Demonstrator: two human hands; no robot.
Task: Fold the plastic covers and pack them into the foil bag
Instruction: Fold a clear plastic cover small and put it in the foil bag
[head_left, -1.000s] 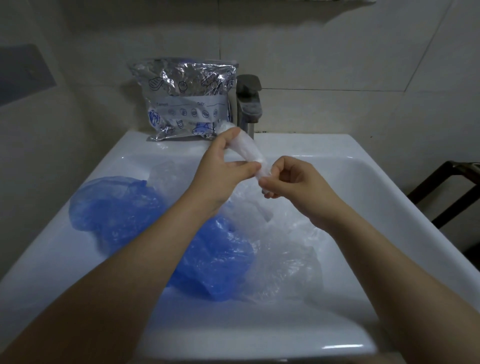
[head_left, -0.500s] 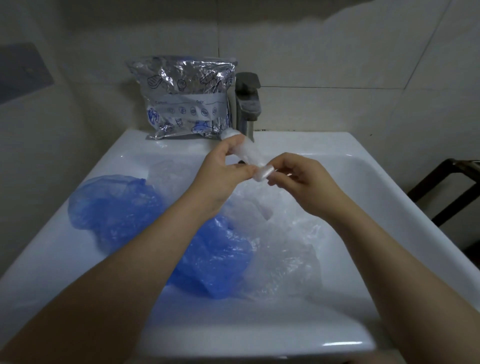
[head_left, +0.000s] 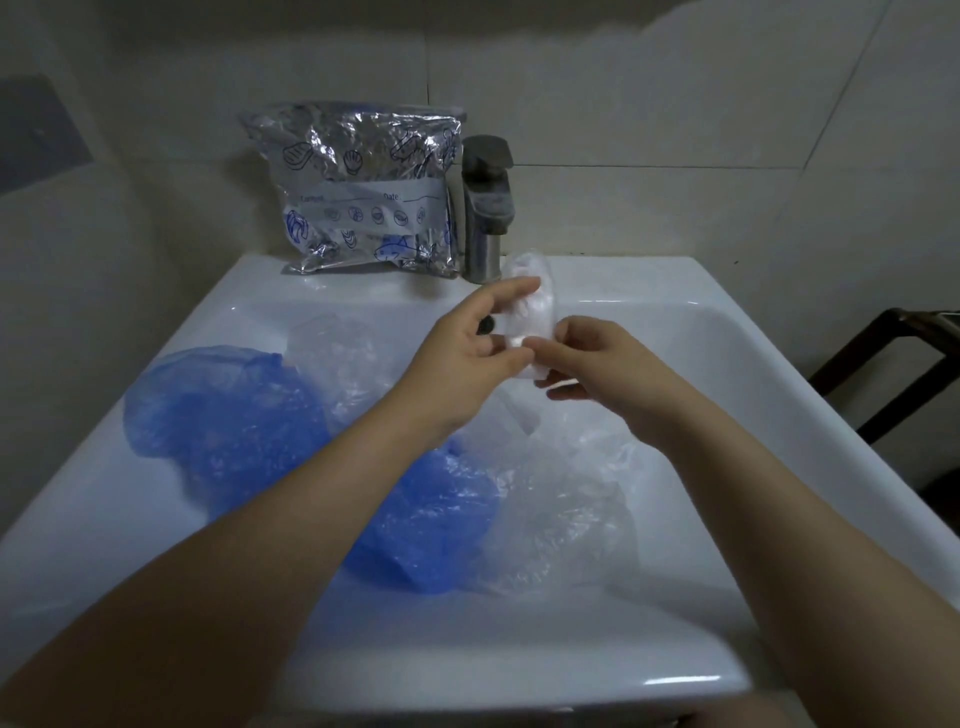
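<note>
- Both hands meet over a white sink (head_left: 649, 291): my left hand (head_left: 467, 353) and right hand (head_left: 597, 358) pinch a folded clear plastic cover (head_left: 535, 306), a narrow, crinkled strip standing nearly upright.
- Loose blue covers (head_left: 249, 415) and clear covers (head_left: 566, 499) lie in the basin.
- Foil bag (head_left: 363, 192) stands on the rim beside the tap (head_left: 485, 208).

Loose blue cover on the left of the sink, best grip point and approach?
Pinch the blue cover at its bunched upper-left rim, coming from above left. That edge lies exposed on the sink slope, while its right part sits under the left forearm and clear covers.
</note>
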